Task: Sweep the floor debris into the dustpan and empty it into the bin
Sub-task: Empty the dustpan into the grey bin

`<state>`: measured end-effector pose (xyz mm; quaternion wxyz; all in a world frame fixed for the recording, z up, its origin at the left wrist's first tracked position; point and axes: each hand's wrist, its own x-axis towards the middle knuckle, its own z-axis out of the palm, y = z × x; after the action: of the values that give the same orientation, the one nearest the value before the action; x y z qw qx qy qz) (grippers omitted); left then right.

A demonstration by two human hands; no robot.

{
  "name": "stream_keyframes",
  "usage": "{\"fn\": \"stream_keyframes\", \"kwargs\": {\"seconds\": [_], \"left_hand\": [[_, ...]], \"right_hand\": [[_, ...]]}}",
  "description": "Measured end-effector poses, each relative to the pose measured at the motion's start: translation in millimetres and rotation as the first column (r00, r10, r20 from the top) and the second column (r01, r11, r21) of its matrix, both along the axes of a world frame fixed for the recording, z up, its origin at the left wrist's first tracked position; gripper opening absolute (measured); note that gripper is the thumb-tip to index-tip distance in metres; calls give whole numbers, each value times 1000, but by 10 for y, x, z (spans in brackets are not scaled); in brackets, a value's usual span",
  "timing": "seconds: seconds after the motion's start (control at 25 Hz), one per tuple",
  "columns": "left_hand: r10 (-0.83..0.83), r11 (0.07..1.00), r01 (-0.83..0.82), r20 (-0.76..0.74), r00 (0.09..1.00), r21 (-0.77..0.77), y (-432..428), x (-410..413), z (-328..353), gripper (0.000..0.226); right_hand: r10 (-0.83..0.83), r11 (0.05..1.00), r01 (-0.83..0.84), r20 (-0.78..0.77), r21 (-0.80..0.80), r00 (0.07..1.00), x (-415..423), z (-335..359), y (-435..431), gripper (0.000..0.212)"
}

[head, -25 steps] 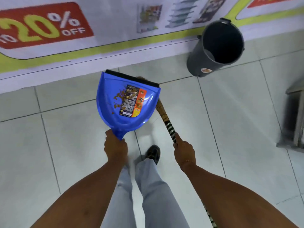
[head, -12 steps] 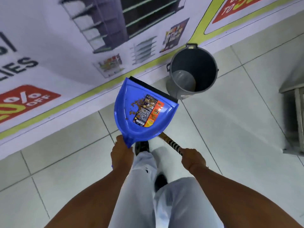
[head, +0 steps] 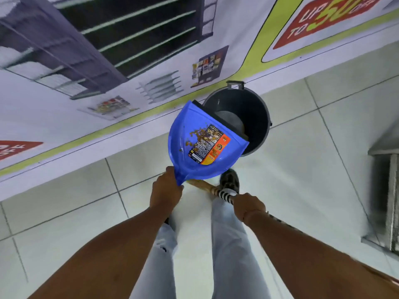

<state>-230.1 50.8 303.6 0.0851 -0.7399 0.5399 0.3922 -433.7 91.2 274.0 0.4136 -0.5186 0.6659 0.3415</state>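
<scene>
head | left hand (head: 166,190) fingers closed around handle of blue dustpan (head: 183,134) | brown debris (head: 199,133) lies in the pan beyond the fingers, beside its label (head: 208,144) | pan's black front lip overlaps rim of grey bin (head: 262,111) | right hand (head: 248,207) fingers gripping broom (head: 224,194) | tiled floor (head: 302,169)

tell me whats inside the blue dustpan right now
Brown debris scattered in the dustpan, beside its printed label. Whatever lies under the label is hidden.
</scene>
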Motion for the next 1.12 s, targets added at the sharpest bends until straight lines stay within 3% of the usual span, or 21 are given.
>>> {"fn": "stream_keyframes", "kwargs": {"seconds": [0.16,0.28,0.44,0.6,0.84,1.04,1.12], "left_hand": [[-29,999,31,81,996,-20,-444,-666,-94,30],[-152,988,155,216,964,0,-648,-1032,-97,28],[-336,936,351,374,865,28,-783,-1321,-86,45],[-463,877,475,389,796,72,-848,-1409,-92,59],[-398,914,396,395,828,91,-981,-1399,-111,49],[-213,956,256,264,941,-142,-750,-1181,-94,40],[-72,974,103,158,985,-199,-560,-975,-121,37]], "right_hand": [[176,983,-177,18,50,984,-464,-21,-382,42],[233,970,-235,29,63,972,-680,-13,-604,41],[339,939,-341,48,41,939,-768,40,-793,39],[387,921,-390,87,22,918,-721,67,-896,39],[453,891,-454,111,-21,885,-587,87,-901,40],[423,900,-435,179,32,888,-582,102,-898,47],[375,918,-391,175,69,910,-531,103,-896,47]]}}
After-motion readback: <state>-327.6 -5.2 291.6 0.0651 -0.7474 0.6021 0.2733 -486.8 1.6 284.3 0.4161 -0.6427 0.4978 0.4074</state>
